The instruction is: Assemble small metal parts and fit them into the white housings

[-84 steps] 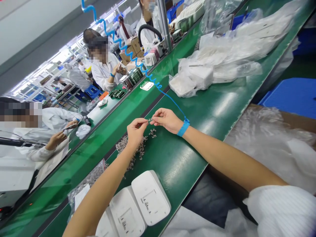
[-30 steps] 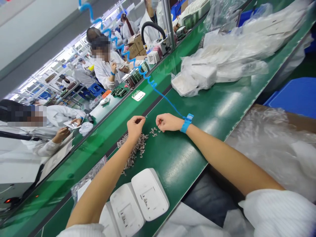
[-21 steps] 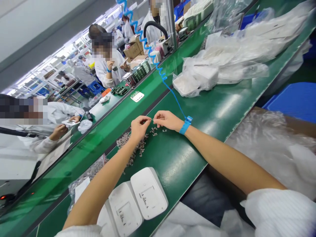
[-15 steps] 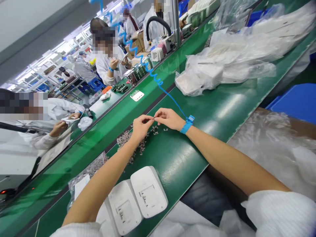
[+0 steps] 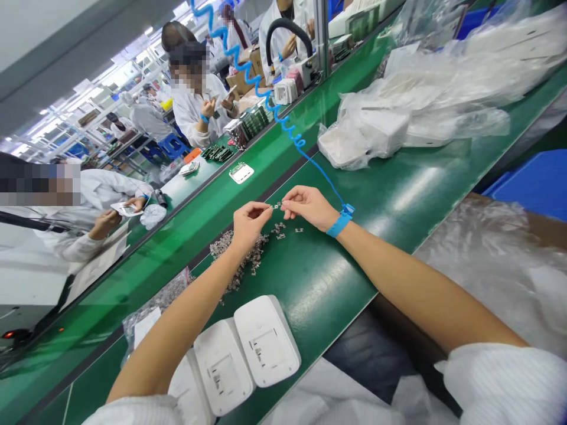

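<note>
My left hand [image 5: 249, 223] pinches a small metal clip [image 5: 276, 206] between thumb and fingertips, above the green work surface. Facing it, my right hand [image 5: 308, 206] is closed in a pinch on another tiny metal clip [image 5: 280, 203], with a slight gap between the two hands. A heap of small metal clips [image 5: 241, 268] lies beside and partly behind my left wrist. A few loose clips [image 5: 280, 230] rest below my fingertips. Nearer to me, white plastic housings [image 5: 268, 342] stand in a row, partly covered by my left forearm.
A blue coiled cord [image 5: 287, 127] runs to the blue wrist strap [image 5: 340, 222] on my right wrist. Bagged white housings [image 5: 385, 127] lie to the right. Across the green conveyor [image 5: 195, 218], where a white part [image 5: 241, 173] lies, co-workers [image 5: 199, 112] handle parts.
My hands have drawn slightly apart, and small metal clips now show between the fingertips. The camera view has shifted a little.
</note>
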`<state>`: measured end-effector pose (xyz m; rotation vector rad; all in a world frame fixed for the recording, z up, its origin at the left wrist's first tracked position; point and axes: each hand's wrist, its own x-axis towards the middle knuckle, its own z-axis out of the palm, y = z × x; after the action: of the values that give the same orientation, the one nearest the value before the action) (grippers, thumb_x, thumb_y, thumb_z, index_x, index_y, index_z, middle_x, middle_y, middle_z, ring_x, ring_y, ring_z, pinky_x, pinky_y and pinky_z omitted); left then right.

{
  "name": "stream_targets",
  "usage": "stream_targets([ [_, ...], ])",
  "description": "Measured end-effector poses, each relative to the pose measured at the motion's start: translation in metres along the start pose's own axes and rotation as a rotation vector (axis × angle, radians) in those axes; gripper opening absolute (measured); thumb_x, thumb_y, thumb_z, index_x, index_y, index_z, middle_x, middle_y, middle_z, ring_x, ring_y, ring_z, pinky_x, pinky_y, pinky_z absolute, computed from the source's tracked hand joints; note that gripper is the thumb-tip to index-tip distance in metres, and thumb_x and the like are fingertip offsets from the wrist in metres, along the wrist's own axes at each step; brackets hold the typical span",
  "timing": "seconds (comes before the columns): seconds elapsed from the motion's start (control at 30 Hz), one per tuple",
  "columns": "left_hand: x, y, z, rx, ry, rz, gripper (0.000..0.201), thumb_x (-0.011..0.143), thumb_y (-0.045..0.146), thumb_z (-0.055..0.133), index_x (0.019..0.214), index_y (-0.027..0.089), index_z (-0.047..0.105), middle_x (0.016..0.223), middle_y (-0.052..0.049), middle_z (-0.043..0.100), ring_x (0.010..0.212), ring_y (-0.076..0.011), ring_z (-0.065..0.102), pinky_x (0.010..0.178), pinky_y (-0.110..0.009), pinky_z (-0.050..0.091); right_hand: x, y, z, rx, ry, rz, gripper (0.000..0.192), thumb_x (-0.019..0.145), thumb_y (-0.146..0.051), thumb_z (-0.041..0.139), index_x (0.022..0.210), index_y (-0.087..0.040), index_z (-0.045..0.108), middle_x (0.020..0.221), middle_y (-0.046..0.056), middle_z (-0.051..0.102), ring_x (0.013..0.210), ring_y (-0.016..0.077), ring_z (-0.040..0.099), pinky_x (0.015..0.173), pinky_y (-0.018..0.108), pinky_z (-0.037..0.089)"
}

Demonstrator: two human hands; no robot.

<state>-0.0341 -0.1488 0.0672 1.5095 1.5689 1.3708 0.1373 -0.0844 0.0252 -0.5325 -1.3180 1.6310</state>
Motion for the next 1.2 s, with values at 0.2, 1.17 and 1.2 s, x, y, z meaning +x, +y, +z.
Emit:
stream_targets([
  [0.2, -0.002, 0.004, 0.004, 0.045, 0.083, 0.008, 0.018, 0.069, 0.033, 0.081, 0.075, 0.018, 0.072, 0.072, -0.002, 0.07, 0.068, -0.0148, 0.064, 0.064, -0.028, 0.051, -0.003, -0.004, 0.004, -0.016, -0.011, -0.01, 0.024, 0.072, -0.032, 0.08, 0.078, -0.017, 0.062, 0.061, 0.001, 0.068, 0.055, 0.012, 0.065, 0.053, 0.023, 0.05],
  [1.17, -0.011, 0.02, 0.04, -0.469, 0.075, -0.304, 0.022, 0.061, 0.026, 0.083, 0.07, 0.016, 0.065, 0.064, 0.002, 0.061, 0.059, -0.0068, 0.048, 0.058, -0.024, 0.041, -0.008, 0.009, 0.017, -0.176, 0.235, -0.166, 0.018, 0.079, -0.032, 0.07, 0.078, -0.022, 0.055, 0.07, 0.0, 0.065, 0.057, 0.0152, 0.063, 0.056, 0.03, 0.051],
  [1.2, -0.012, 0.02, 0.041, -0.456, 0.057, -0.309, 0.022, 0.061, 0.026, 0.084, 0.07, 0.016, 0.066, 0.063, 0.002, 0.06, 0.058, -0.0067, 0.048, 0.057, -0.024, 0.04, -0.008, 0.01, 0.016, -0.214, 0.24, -0.159, 0.015, 0.08, -0.03, 0.067, 0.078, -0.022, 0.055, 0.068, 0.0, 0.064, 0.057, 0.016, 0.063, 0.057, 0.031, 0.051],
])
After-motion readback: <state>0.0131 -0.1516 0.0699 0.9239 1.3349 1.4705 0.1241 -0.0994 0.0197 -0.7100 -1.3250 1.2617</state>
